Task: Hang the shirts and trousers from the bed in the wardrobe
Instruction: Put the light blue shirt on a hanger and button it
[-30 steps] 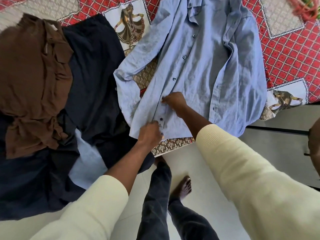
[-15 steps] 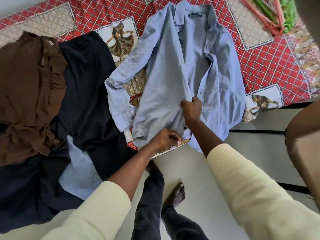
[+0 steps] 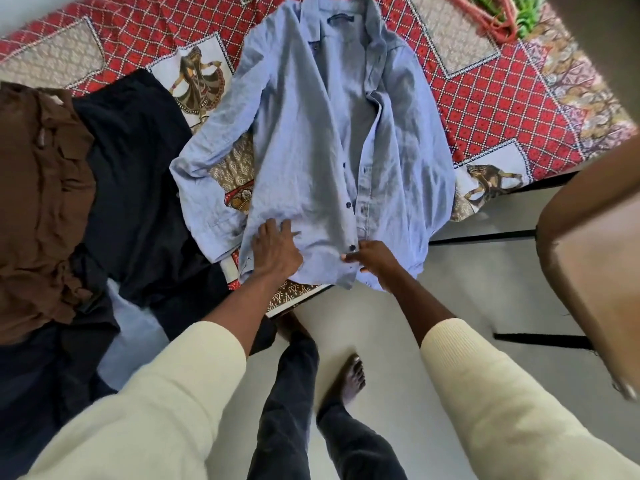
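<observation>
A light blue button shirt lies spread face up on the bed, collar at the far side, hem hanging over the near edge. My left hand lies flat on the shirt's lower left front panel, fingers straight. My right hand pinches the button placket near the hem, beside a dark button. A brown garment lies crumpled at the far left on top of dark navy clothes.
The bed has a red patterned cover. Red and green hangers lie at its far right corner. A brown wooden piece of furniture stands close at the right. My bare feet stand on the pale floor.
The shirt's left front panel, held lifted before, now lies flat over the shirt. My left hand let go of the hem and rests flat on the cloth. The view shifted down the bed.
</observation>
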Demonstrator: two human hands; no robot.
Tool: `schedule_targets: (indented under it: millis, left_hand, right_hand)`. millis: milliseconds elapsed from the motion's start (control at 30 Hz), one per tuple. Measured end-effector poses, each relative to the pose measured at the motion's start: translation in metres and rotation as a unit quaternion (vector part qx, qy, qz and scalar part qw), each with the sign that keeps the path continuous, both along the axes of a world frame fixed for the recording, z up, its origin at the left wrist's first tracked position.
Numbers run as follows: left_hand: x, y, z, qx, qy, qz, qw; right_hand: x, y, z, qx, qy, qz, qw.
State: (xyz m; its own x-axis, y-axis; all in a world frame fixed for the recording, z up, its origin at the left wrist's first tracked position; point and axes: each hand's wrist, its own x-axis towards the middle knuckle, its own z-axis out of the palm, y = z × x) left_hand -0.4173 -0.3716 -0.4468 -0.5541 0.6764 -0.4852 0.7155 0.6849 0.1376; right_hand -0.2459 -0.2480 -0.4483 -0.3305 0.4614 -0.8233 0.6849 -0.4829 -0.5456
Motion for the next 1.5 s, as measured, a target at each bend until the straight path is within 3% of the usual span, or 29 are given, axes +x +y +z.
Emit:
schedule_targets:
  millis: [100, 167, 267, 333, 433, 500, 600, 733, 933, 1100, 1200, 1333, 1500]
  left_hand:
    - [-0.01, -0.023, -0.003, -0.064, -0.013, -0.034, 0.997]
    - [-0.015, -0.04, -0.006, -0.066, -0.051, 0.005, 0.996]
    - [-0.02, -0.059, -0.009, -0.068, -0.079, 0.105, 0.989]
    - [-0.017, -0.06, -0.004, -0.091, -0.059, 0.127, 0.986]
    - [-0.01, -0.051, 0.003, -0.02, 0.03, 0.155, 0.987]
    - [-0.007, -0.038, 0.006, 0.068, 0.053, 0.147, 0.985]
    - [-0.005, -0.013, 0.014, 0.137, -0.037, 0.141, 0.98]
    - [-0.012, 0.025, 0.029, 0.138, -0.137, 0.101, 0.976]
    - [-0.053, 0.105, 0.044, 0.141, -0.139, 0.067, 0.978]
    - [-0.114, 0.184, 0.021, 0.196, -0.123, 0.019, 0.973]
    - [-0.159, 0.217, -0.007, 0.123, -0.062, -0.031, 0.99]
    - [-0.207, 0.213, -0.038, 0.033, -0.02, 0.014, 0.999]
    - [-0.221, 0.235, -0.037, -0.057, -0.067, 0.039, 0.995]
  right_hand:
    - [0.002, -0.016, -0.004, -0.018, 0.01, -0.07, 0.997]
    - [0.002, -0.027, -0.007, -0.038, 0.017, -0.078, 0.996]
    - [0.0, -0.04, -0.014, -0.047, 0.01, -0.065, 0.997]
    - [0.003, -0.042, -0.015, -0.037, -0.055, 0.019, 0.998]
    - [0.011, -0.045, -0.013, 0.068, -0.199, 0.186, 0.96]
    - [0.016, -0.042, -0.008, 0.203, -0.227, 0.145, 0.941]
    - [0.011, -0.027, -0.001, 0.321, -0.128, 0.122, 0.93]
    - [-0.014, 0.015, 0.02, 0.314, -0.033, 0.116, 0.942]
    - [-0.083, 0.11, 0.028, 0.331, -0.038, 0.177, 0.926]
    - [-0.138, 0.177, 0.013, 0.293, -0.004, 0.115, 0.949]
    - [-0.187, 0.213, -0.004, 0.21, 0.041, 0.014, 0.977]
    - [-0.252, 0.256, -0.013, 0.242, 0.048, -0.011, 0.969]
    - [-0.328, 0.293, -0.013, 0.212, 0.079, -0.04, 0.973]
